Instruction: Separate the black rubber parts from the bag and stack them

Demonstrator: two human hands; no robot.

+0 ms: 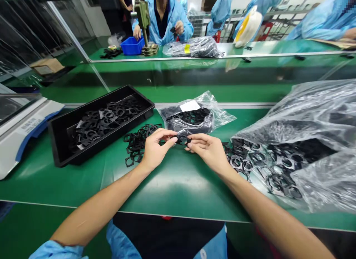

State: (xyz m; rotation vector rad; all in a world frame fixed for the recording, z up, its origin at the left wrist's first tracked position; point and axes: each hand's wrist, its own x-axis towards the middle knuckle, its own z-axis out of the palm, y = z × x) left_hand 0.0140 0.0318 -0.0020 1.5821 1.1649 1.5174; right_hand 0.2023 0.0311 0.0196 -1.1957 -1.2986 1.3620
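Between my two hands, above the green table, is a small black plastic ring-shaped part (182, 139). My left hand (158, 146) pinches its left side between thumb and fingers. Its right side is gripped by the closed fingertips of my right hand (207, 149). Fingers cover much of the part, so its exact shape is hard to make out. Just left of my left hand lies a loose pile of black ring-shaped parts (136, 142). Behind my hands an opened clear plastic bag (219, 116) holds more black parts.
At the left stands a black tray (62, 155) heaped with similar parts, beside a white and blue device (27, 129). A large clear plastic bag (319, 107) spills parts at the right. Across a transparent partition, people work near a blue bin (132, 47) and a green press (143, 17).
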